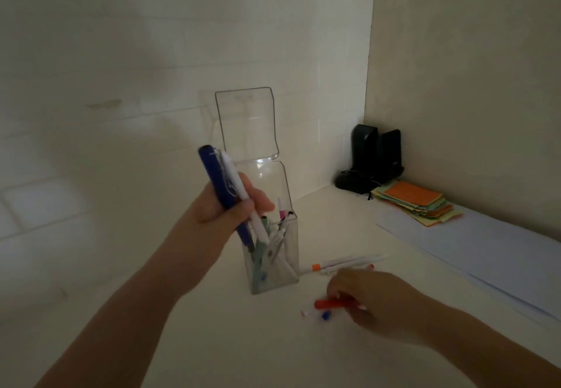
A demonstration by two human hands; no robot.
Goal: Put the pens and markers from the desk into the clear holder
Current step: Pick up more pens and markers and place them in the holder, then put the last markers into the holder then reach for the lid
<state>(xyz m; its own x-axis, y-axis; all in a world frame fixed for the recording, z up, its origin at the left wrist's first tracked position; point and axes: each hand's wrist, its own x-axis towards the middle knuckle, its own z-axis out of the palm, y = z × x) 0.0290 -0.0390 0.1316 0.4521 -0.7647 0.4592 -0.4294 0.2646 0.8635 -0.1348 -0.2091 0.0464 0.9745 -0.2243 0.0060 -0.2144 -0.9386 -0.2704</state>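
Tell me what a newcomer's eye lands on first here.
The left hand at centre, lowering a blue marker and a white pen into the clear holder. Lower right, the right hand closes on a red marker lying on the desk.

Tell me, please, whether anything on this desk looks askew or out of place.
Mildly, yes. The stack of coloured paper notes near the wall corner is fanned out unevenly, edges sticking out. A few loose white pens lie on the desk beside the clear plastic holder, not yet put in.
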